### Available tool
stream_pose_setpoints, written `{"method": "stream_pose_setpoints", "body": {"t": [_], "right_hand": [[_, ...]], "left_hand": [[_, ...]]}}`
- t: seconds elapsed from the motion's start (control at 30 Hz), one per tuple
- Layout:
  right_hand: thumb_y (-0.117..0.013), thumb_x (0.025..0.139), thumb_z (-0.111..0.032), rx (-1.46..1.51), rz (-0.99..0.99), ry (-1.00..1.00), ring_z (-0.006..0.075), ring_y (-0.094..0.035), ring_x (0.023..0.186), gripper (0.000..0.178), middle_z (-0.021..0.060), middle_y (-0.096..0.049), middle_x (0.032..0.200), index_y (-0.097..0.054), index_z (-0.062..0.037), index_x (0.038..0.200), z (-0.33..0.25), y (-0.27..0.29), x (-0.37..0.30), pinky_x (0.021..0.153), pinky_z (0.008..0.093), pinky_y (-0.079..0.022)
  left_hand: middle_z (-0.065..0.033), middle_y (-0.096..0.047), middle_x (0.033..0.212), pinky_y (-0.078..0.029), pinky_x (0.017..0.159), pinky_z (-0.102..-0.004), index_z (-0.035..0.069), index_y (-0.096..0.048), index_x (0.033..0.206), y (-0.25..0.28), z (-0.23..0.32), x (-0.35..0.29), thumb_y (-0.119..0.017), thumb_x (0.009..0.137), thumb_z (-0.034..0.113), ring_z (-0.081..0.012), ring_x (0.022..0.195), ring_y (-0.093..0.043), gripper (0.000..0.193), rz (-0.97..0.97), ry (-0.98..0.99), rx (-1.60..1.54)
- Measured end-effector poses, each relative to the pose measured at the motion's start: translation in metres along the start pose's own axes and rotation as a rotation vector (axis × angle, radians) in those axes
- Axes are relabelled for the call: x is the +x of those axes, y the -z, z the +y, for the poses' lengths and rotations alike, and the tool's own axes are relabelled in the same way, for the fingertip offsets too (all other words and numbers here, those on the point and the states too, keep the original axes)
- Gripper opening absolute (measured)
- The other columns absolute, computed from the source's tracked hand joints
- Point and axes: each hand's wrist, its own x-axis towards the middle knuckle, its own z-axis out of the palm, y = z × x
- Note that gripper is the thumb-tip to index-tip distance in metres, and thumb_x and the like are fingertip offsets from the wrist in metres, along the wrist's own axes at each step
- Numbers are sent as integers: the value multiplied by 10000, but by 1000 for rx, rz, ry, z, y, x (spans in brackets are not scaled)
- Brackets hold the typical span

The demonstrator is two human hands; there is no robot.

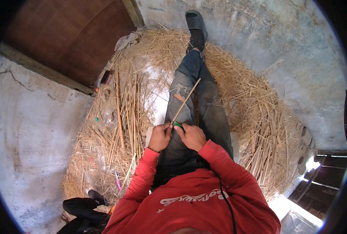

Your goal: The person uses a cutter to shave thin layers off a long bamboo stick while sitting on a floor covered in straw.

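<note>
Over my lap, my left hand (160, 137) is closed, pinching the lower end of a thin, straw-coloured stick (187, 99). From the fingers the stick slants up and to the right across my legs. Close beside it, my right hand (193, 137) is closed round a small green object (177, 124) that lies against the stick's lower end. The fingers cover most of this green object, so its kind does not show. The knees of my worn dark trousers (183, 84) are torn, and my legs stretch out ahead, crossed at the ankles.
Long split sticks (132, 111) lie to my left, and more sticks (265, 140) lie to my right. Loose straw (236, 74) covers much of the floor. A stained wall (282, 50) and a brown door (68, 39) stand ahead. Another person's dark-clothed leg (80, 206) shows at lower left.
</note>
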Motion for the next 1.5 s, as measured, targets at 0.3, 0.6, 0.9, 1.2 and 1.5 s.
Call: {"method": "stream_pose_setpoints", "body": {"t": [0.3, 0.6, 0.9, 1.2, 1.5], "right_hand": [[-508, 1045, -502, -33, 3, -32, 485, -675, 703, 560, 274, -684, 737, -670, -10, 830, -1, -6, -10, 671, 581, -537], [-543, 1018, -545, -120, 9, -13, 472, -686, 697, 543, 248, -690, 715, -689, -42, 876, -9, -6, -11, 647, 574, -542], [-469, 1026, -608, -156, 271, -121, 457, -691, 778, 576, 253, -698, 790, -715, -92, 960, -6, 54, 61, 712, 581, -537], [-534, 1036, -533, -101, 677, -649, 419, -698, 937, 580, 275, -722, 992, -704, 2, 1185, 198, 266, 154, 835, 501, -543], [-629, 1007, -479, 313, 439, 12, 153, -613, 758, 489, 63, -697, 825, -743, -16, 1119, 62, 222, 133, 715, 332, -485]], "left_hand": [[-265, -656, 731, -522, 630, -406, -108, -663, 1188, -4, -5, -5, -583, 1000, 99, -349, 662, -701, 291, -85, -6, -28], [-261, -622, 734, -499, 633, -407, -54, -697, 1162, 8, -7, -40, -591, 1001, 101, -347, 641, -658, 247, -24, 9, -6], [-65, -504, 594, -414, 539, -318, -20, -697, 1206, 58, 28, -62, -564, 1056, 140, -130, 535, -482, 256, -61, 62, -127], [2, -509, 626, -392, 548, -266, -16, -710, 1195, 106, 55, -69, -546, 1077, 138, -72, 568, -446, 254, -195, 76, -308], [22, -529, 667, -384, 535, -234, -6, -669, 1275, 56, 80, 29, -489, 1115, 240, -52, 553, -452, 344, -141, 26, -530]]}}
